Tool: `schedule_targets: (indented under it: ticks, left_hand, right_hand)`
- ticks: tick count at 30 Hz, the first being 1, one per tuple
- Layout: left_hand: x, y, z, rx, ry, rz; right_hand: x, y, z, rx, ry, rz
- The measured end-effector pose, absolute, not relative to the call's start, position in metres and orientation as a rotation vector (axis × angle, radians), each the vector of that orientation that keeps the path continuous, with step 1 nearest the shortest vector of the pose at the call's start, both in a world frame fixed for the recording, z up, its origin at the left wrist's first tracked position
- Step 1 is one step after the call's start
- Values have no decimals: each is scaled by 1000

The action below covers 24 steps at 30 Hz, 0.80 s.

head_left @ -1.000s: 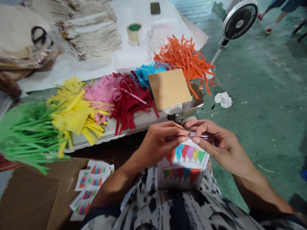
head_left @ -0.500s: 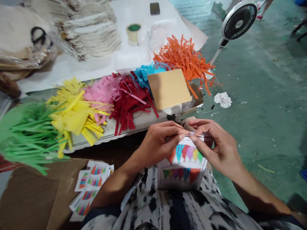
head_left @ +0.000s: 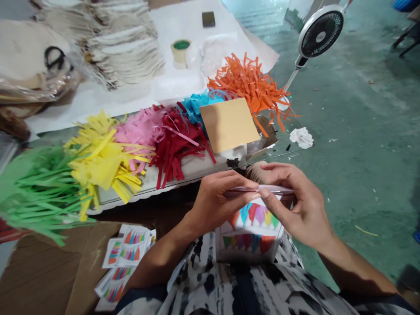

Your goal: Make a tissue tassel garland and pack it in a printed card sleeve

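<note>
In my lap lies a flat packet (head_left: 250,234) printed with rows of colourful tassels. My left hand (head_left: 220,196) pinches the left part of its top edge between thumb and fingers. On the other side my right hand (head_left: 297,202) pinches the same edge, its thumb close to the left fingertips. A thin, shiny strip runs along this edge, like a clear plastic bag's mouth; my fingers partly hide it. Several printed cards (head_left: 126,247) with similar tassel pictures lie on brown cardboard to the left.
Along the table edge lie green (head_left: 42,188), yellow (head_left: 106,159), pink (head_left: 141,127), dark red (head_left: 177,146), blue (head_left: 200,105) and orange tassels (head_left: 247,85). A tan card (head_left: 229,125) lies among them. Behind are a tape roll (head_left: 180,53) and stacked cloth (head_left: 124,48). A fan (head_left: 321,35) stands right.
The packet's top edge now shows a wider pale, shiny strip under my right fingers. Both hands stay pinched in nearly the same place. The view has shifted slightly.
</note>
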<state>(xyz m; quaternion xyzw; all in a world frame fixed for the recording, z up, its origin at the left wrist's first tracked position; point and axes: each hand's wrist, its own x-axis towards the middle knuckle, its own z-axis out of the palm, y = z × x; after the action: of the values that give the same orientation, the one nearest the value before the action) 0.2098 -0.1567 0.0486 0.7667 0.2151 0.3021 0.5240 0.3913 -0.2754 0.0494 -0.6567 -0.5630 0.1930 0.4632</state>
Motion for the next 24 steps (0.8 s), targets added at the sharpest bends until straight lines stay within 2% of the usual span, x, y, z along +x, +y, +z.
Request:
schedule_targets:
  ticks: [10,17,20,24]
  left_hand:
    - [208,-158,50,1814,559,700]
    - [207,-158,46,1839,439,750]
    - [204,-152,48,1813,368,674]
    - [194,-141,52,1639,435,492]
  right_hand:
    - [402,-283,40,-1463,-1647,152]
    - [413,-286,44,-1485,-1769,83]
    - [421,-286,45,-1491,-1792,185]
    - [431,-290,45,-1542,-1648,504]
